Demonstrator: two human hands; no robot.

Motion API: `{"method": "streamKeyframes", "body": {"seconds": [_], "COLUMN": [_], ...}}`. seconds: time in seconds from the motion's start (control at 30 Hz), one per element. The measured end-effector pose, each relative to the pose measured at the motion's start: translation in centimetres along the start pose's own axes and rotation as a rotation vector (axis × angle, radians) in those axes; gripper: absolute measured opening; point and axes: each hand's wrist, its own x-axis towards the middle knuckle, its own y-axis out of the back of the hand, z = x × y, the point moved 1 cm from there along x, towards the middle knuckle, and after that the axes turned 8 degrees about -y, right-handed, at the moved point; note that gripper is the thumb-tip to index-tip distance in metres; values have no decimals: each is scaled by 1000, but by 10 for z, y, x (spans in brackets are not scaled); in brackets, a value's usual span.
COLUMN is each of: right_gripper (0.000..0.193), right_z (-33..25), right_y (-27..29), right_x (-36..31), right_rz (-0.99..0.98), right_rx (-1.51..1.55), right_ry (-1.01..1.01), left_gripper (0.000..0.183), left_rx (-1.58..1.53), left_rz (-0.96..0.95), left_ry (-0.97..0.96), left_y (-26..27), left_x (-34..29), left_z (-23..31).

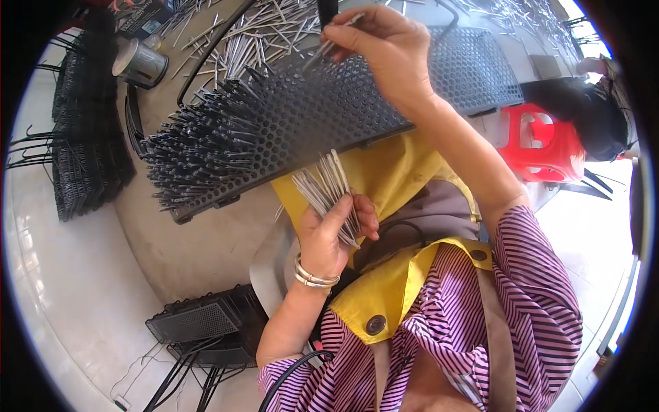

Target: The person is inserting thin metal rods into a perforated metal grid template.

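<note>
My left hand (326,237) is closed round a bundle of thin silver-grey rods (322,187), held just in front of a black perforated tray (316,113). Their ends fan out above my fingers. Over the tray's far edge, my right hand (391,51) pinches a thin rod (349,24) between thumb and fingers; I cannot tell whether it is only one. Dark-tipped pieces (206,141) stand packed upright in the holes of the tray's left end. Bare round holes show across its middle and right. A dark post (327,9) rises beside my right fingertips.
Many loose rods (250,34) lie heaped behind the tray, near a metal can (141,63). Racks of black pieces (89,137) stand at the far left, and more black trays (206,323) lie low left. A red plastic stool (542,144) is at the right.
</note>
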Motion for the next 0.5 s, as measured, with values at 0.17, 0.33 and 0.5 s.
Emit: {"method": "streamKeyframes", "body": {"seconds": [0.17, 0.33, 0.5], "right_gripper": [9, 9, 8], "right_z": [6, 11, 16], "right_y": [-8, -12, -14], "right_x": [15, 15, 14], "right_rz": [-210, -46, -42], "right_rx": [-113, -189, -157], "right_ry": [541, 84, 139], "left_gripper": [17, 18, 18], "left_rx": [69, 69, 51], "left_rz": [-22, -35, -27], "left_ry": [-21, -33, -14], "left_y": [-5, -5, -6], "left_x": [-3, -5, -6], "left_z": [0, 1, 0]}}
